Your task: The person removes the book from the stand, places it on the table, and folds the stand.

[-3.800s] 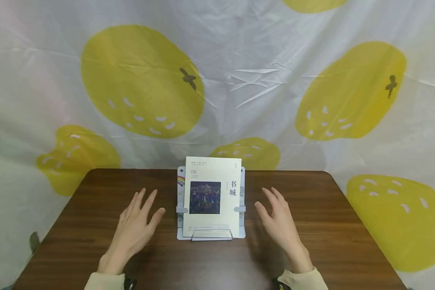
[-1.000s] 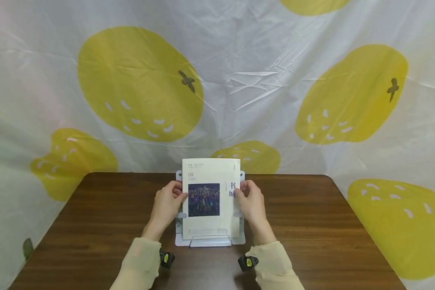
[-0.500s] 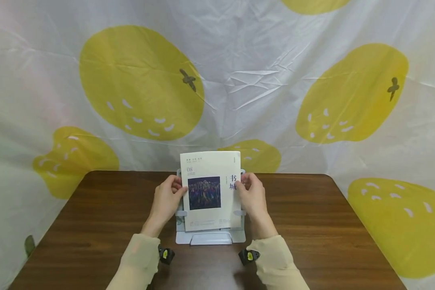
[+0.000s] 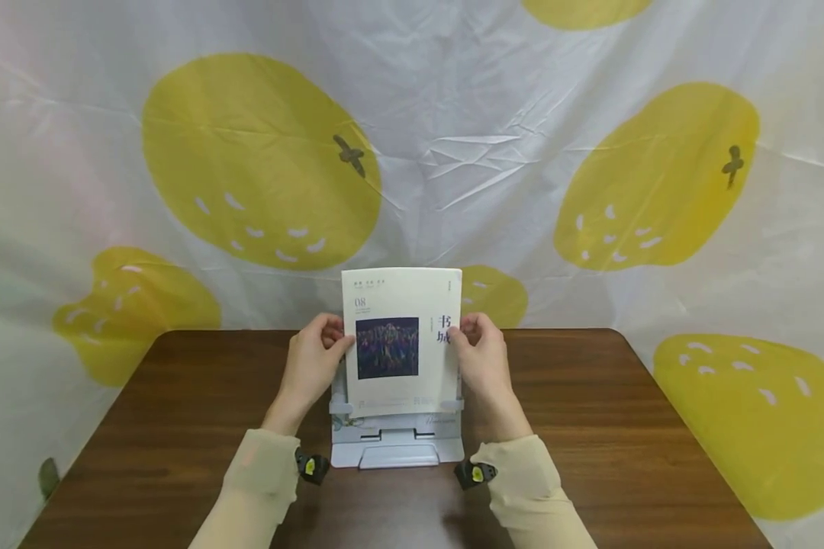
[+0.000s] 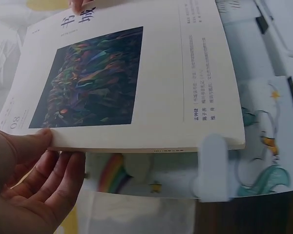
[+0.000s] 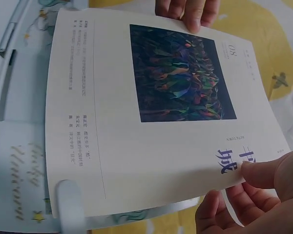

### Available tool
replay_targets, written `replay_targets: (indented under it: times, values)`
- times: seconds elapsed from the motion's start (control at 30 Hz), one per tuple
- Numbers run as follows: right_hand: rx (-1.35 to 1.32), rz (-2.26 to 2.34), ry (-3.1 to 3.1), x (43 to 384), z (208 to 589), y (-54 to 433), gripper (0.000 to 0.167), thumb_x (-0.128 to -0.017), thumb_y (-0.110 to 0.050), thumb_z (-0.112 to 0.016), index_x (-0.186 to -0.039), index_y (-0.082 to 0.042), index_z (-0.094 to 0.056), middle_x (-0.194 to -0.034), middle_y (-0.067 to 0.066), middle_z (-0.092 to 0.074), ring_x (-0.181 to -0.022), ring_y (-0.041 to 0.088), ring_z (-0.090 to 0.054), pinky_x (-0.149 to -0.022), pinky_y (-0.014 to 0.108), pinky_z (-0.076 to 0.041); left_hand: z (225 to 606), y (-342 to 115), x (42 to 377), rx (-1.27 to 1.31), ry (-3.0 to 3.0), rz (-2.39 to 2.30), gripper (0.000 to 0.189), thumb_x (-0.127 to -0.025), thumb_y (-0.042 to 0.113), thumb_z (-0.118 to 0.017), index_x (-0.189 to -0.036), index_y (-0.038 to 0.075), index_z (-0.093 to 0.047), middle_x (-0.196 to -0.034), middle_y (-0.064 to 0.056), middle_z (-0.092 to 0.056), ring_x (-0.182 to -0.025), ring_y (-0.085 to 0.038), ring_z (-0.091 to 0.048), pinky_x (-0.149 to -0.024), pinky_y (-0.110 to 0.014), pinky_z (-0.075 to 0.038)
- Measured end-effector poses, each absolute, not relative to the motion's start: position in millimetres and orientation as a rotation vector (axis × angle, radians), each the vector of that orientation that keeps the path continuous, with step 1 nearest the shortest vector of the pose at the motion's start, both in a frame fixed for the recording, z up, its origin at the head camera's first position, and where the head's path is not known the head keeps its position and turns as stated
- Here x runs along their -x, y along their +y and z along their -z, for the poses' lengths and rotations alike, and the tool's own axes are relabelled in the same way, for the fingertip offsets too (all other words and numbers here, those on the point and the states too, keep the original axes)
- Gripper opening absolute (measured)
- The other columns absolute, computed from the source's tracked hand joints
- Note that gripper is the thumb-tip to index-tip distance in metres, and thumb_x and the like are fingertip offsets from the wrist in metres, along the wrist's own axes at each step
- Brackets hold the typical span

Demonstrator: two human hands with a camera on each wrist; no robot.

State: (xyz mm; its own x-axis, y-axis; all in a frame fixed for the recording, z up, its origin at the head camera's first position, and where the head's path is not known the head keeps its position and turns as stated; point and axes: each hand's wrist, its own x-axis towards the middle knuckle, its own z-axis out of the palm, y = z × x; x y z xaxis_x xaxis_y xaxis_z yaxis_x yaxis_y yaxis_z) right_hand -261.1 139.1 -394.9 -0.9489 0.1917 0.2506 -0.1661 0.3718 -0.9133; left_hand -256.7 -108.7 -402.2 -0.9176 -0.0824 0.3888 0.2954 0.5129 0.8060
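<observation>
A cream paperback book (image 4: 401, 393) with a dark square picture on its cover is raised in front of a pale, printed book stand (image 4: 397, 435). My left hand (image 4: 312, 362) pinches its left edge, thumb on the cover and fingers behind. At the opposite edge my right hand (image 4: 484, 362) pinches it the same way, thumb beside the large title characters. The book's lower edge stands above the stand's bottom ledge (image 4: 398, 456). In the left wrist view a side clip (image 5: 213, 168) overlaps the book's lower corner; another clip (image 6: 71, 207) does so in the right wrist view.
The stand rests on a dark brown wooden table (image 4: 590, 457). Behind the table hangs a white curtain (image 4: 453, 91) printed with large yellow fruit. Black wrist devices (image 4: 312, 465) sit at both sleeve cuffs.
From lying open beside the stand, both hands came in and took the book by its sides. Over the last second they lifted it upward, uncovering the stand's lower part.
</observation>
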Motion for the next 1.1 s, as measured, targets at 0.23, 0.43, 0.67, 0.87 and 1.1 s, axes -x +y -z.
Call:
replay_targets:
  times: [0.23, 0.43, 0.67, 0.87, 1.1]
  values:
    - [-0.024, -1.67, -2.174, 253, 375, 135, 0.016, -0.092, -0.004, -0.065, -0.107, 0.002, -0.06, -0.097, 0.014, -0.062, -0.087, 0.024, -0.058, -0.068, 0.03, -0.048, 386, -109, 253, 0.222, -2.307, 1.396, 0.019, -0.089, 0.008, -0.072, -0.103, 0.001, -0.062, -0.087, -0.011, -0.064, -0.075, -0.022, -0.061, -0.066, -0.033, -0.051]
    - [-0.07, -1.689, -2.11, 247, 361, 130, 0.015, -0.093, -0.004, -0.065, -0.106, 0.002, -0.06, -0.098, 0.014, -0.062, -0.087, 0.021, -0.056, -0.07, 0.028, -0.047, 371, -113, 248, 0.246, -2.273, 1.409, 0.019, -0.089, 0.007, -0.072, -0.104, 0.001, -0.062, -0.088, -0.012, -0.063, -0.078, -0.023, -0.062, -0.069, -0.035, -0.051]
    - [-0.161, -1.759, -2.039, 244, 351, 126, 0.017, -0.093, -0.005, -0.065, -0.107, 0.002, -0.059, -0.099, 0.012, -0.063, -0.087, 0.02, -0.056, -0.068, 0.024, -0.048, 354, -122, 237, 0.283, -2.252, 1.373, 0.022, -0.09, 0.009, -0.071, -0.108, 0.002, -0.062, -0.089, -0.011, -0.062, -0.082, -0.022, -0.061, -0.069, -0.036, -0.053]
    - [-0.183, -1.796, -2.014, 239, 345, 126, 0.017, -0.093, -0.007, -0.066, -0.107, 0.001, -0.06, -0.099, 0.013, -0.063, -0.088, 0.021, -0.057, -0.07, 0.025, -0.049, 345, -124, 230, 0.293, -2.237, 1.352, 0.024, -0.09, 0.009, -0.071, -0.11, 0.002, -0.062, -0.09, -0.01, -0.062, -0.083, -0.022, -0.061, -0.07, -0.037, -0.053]
    - [-0.214, -1.837, -1.973, 234, 344, 117, 0.016, -0.093, -0.006, -0.066, -0.106, 0.001, -0.061, -0.098, 0.014, -0.063, -0.087, 0.022, -0.057, -0.07, 0.026, -0.048, 339, -132, 225, 0.276, -2.231, 1.321, 0.025, -0.089, 0.008, -0.071, -0.111, 0.0, -0.062, -0.092, -0.011, -0.062, -0.085, -0.022, -0.061, -0.071, -0.037, -0.054]
